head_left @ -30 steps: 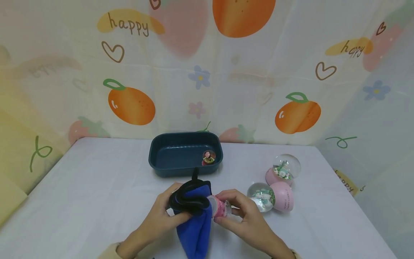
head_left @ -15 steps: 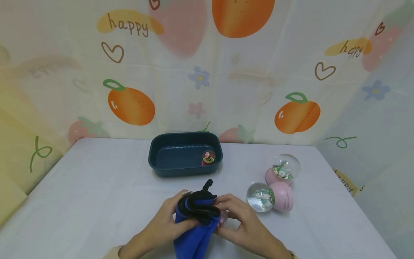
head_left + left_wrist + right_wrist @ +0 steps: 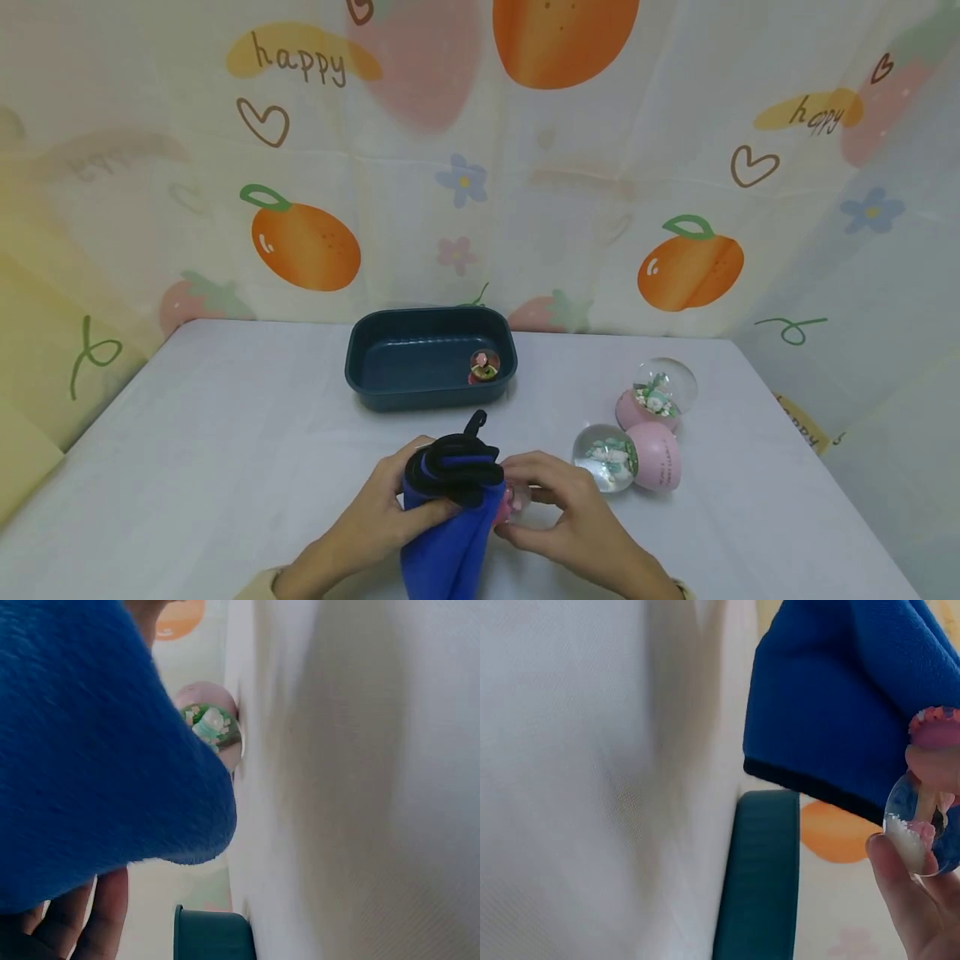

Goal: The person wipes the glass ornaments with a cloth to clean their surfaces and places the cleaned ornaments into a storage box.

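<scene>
My left hand grips a bunched blue cloth with black edging and a small black loop on top. The cloth's lower part hangs down toward the table's near side. Opposite it, my right hand pinches a small snow globe between thumb and fingers, up against the cloth's right side. The right wrist view shows the clear dome with white and pink bits inside, and a pink base with the thumb across it. In the head view the cloth covers the globe's left part.
A dark teal tray stands at the back middle, with another small snow globe in its right end. Right of my right hand, one larger pink-based snow globe lies on its side, touching another tilted one behind it.
The cloth has shifted right over the small snow globe, hiding more of it. Its black-edged folds have turned and the loop now leans right. Both hands keep their hold; the tray and other globes stay put.
</scene>
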